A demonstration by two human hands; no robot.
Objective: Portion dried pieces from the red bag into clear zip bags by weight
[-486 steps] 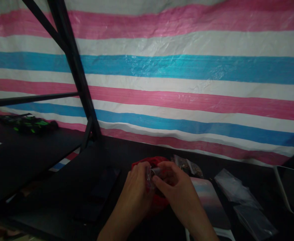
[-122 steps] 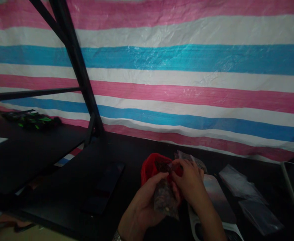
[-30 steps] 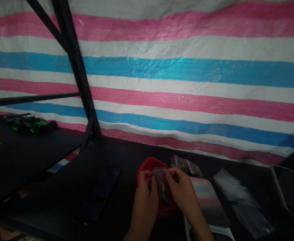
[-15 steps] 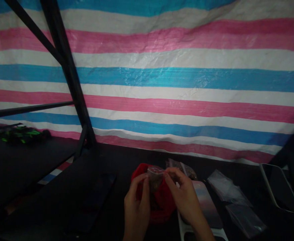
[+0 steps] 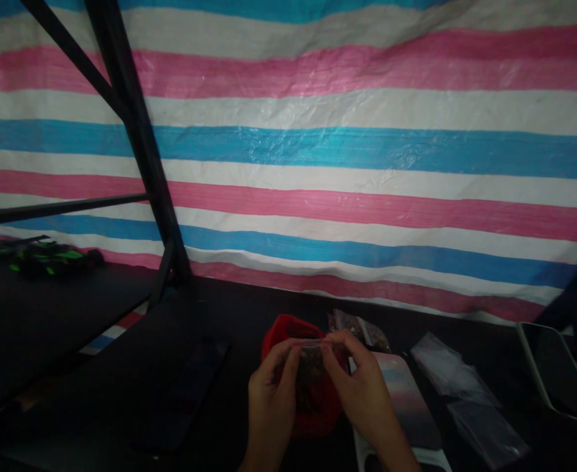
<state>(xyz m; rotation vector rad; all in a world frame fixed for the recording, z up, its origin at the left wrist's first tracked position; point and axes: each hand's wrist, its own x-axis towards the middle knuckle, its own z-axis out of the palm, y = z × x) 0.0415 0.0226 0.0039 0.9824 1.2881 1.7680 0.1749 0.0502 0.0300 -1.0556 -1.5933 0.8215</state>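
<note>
Between my two hands is a small clear zip bag (image 5: 311, 359) with some brownish-green contents, too dark to name. My left hand (image 5: 273, 387) pinches the bag's top edge at its left end, thumb against fingers. At the right end, my right hand (image 5: 360, 377) pinches the same edge. Behind and below the bag stands a red cloth bag (image 5: 288, 328), its mouth open and dark stuff inside. A digital scale (image 5: 409, 400) with a shiny plate lies beside my right hand, partly covered by that forearm.
Filled zip bags (image 5: 360, 328) lie behind the scale. Flat clear bags (image 5: 456, 370) are spread to its right, with a phone (image 5: 558, 370) beyond. A dark flat object (image 5: 185, 393) lies left. Green-black toy cars (image 5: 52, 257) sit on the far-left table, near a black metal post (image 5: 143, 151).
My hands have drawn the zip bag's top edge straighter and flatter, still pinching both ends. The whole view has shifted slightly.
</note>
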